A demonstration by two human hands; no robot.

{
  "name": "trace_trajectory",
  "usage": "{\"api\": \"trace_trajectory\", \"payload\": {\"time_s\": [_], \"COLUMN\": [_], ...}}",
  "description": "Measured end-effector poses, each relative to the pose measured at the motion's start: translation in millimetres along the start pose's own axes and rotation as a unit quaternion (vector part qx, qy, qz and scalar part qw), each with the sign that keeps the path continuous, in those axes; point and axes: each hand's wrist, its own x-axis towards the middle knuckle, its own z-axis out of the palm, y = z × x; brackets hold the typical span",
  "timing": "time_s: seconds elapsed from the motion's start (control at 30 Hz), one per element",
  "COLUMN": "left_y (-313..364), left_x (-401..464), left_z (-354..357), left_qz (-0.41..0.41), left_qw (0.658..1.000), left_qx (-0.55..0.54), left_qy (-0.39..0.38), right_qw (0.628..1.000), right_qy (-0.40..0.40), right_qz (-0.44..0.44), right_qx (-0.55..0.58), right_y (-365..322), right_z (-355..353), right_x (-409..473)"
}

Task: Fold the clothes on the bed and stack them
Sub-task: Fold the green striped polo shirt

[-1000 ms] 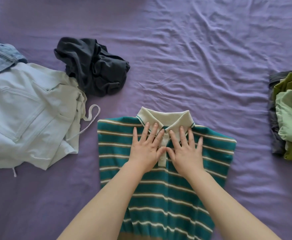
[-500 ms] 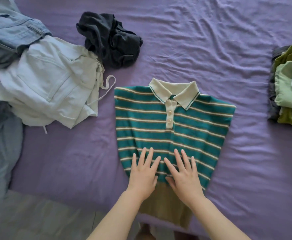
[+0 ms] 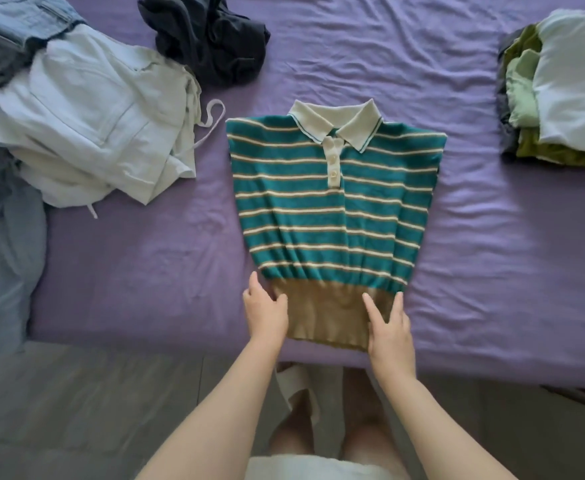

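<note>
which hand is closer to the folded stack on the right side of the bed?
Right. The right hand rests on the polo shirt hem's right corner, nearer the folded stack; the left hand is at the hem's left corner.

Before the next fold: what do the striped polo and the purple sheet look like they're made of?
Striped polo: likely a soft matte knit; its tan hem band looks ribbed and gathers the body above. Purple sheet: thin woven fabric, probably cotton, matte with many fine creases.
</note>
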Motion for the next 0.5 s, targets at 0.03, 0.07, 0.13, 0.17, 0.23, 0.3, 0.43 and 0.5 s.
{"api": "trace_trajectory", "payload": {"time_s": [0.03,0.07,0.13,0.17,0.23,0.3,0.43,0.5], "left_y": [-2.2,-4.6,-7.2,-7.8,-9.8,-12.2,-9.8,-1.1], "left_x": [1.5,3.4,5.8,7.0,10.8,14.6,11.2,4.4], "left_z": [-1.4,-2.2,-3.3,-3.8,-3.4,0.0,4.7,0.2], "left_qz": [-0.014,-0.027,-0.051,-0.06,-0.067,-0.082,-0.082,-0.06], "left_qw": [1.0,0.999,0.996,0.994,0.993,0.992,0.992,0.997], "left_qx": [-0.005,-0.007,-0.02,-0.023,-0.005,0.018,0.056,0.021], "left_qy": [-0.013,-0.031,-0.073,-0.087,-0.093,-0.09,-0.075,-0.046], "right_qw": [0.999,0.996,0.982,0.974,0.956,0.925,0.903,0.899], "right_qy": [0.008,0.02,0.047,0.053,0.051,0.05,0.063,0.082], "right_qz": [0.013,0.028,0.07,0.096,0.153,0.203,0.22,0.21], "right_qx": [0.04,0.088,0.172,0.199,0.247,0.317,0.364,0.375], "right_y": [-2.6,-5.3,-6.8,-6.3,-6.2,-4.3,-1.9,-5.2], "right_z": [-1.2,-2.8,-5.8,-7.2,-12.5,-16.5,-25.1,-33.7], "right_x": [-2.3,-3.5,-4.1,-3.2,-0.1,5.2,14.3,20.1]}}
